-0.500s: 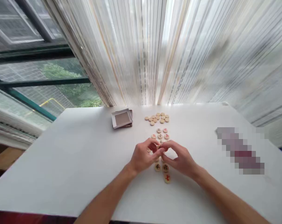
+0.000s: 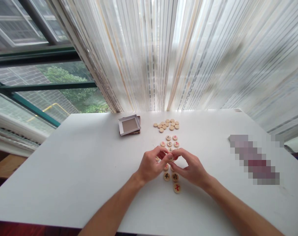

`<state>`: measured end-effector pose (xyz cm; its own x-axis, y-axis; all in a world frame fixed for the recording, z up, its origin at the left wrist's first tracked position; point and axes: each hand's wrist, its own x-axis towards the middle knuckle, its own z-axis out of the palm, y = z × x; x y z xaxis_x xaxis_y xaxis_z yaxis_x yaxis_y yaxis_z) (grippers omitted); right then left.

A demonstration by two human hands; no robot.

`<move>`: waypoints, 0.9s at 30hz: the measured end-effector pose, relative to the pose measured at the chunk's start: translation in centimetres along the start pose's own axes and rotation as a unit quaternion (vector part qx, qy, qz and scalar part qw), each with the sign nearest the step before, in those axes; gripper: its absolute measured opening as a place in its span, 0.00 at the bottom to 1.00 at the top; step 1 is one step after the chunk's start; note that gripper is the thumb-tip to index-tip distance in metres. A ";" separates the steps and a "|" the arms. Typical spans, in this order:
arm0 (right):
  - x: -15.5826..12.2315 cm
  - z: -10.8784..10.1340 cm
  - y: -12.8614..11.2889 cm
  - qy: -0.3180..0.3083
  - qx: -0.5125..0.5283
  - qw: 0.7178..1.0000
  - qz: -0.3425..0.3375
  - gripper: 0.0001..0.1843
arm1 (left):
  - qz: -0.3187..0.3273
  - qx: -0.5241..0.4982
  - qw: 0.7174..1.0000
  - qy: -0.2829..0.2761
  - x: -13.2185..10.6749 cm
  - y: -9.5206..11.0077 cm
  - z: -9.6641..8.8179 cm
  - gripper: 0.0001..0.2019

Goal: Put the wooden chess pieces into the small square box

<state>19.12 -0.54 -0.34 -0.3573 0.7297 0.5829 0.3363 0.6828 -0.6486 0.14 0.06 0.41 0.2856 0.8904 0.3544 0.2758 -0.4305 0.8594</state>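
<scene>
Between my fingertips is a round wooden Chinese chess piece (image 2: 171, 158), pinched from both sides and partly hidden by the fingers. My left hand (image 2: 152, 165) closes on it with thumb and index finger; my right hand (image 2: 190, 166) grips its other side. Under and around the hands lie face-up pieces with red or black characters. A black-marked piece (image 2: 175, 177) and a red-marked piece (image 2: 177, 187) show nearest me. Beyond the fingers, more face-up pieces (image 2: 169, 144) lie in rows. Some pieces are covered by my hands.
Several blank-side-up pieces (image 2: 164, 127) lie in a cluster farther back on the white table (image 2: 85, 170). An open shallow box (image 2: 129, 126) rests at the back left. A pixelated flat object (image 2: 253, 159) lies on the right. Curtains (image 2: 151, 59) hang behind the table's back edge.
The piece in my fingers has turned, and more of its face shows now. Both hands stay in nearly the same place. The pieces on the table have not moved.
</scene>
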 end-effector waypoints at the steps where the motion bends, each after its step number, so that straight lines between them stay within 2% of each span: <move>1: 0.0 0.0 0.0 0.001 -0.001 1.000 0.001 0.13 | 0.005 0.000 1.000 0.001 0.0 0.0 0.0 0.07; 12: 0.0 -0.2 0.0 0.025 -0.003 1.000 0.007 0.13 | 0.027 -0.003 1.000 -0.004 0.0 0.0 0.0 0.07; 27: 0.2 -0.4 0.4 0.046 0.014 0.998 0.033 0.16 | 0.046 -0.019 0.999 -0.015 -0.1 0.0 0.2 0.13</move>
<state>19.52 -0.13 -0.29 -0.2535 0.7745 0.5796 0.3316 0.6325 -0.7000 0.24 -0.09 0.30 0.3351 0.8421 0.4227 0.2129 -0.5047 0.8366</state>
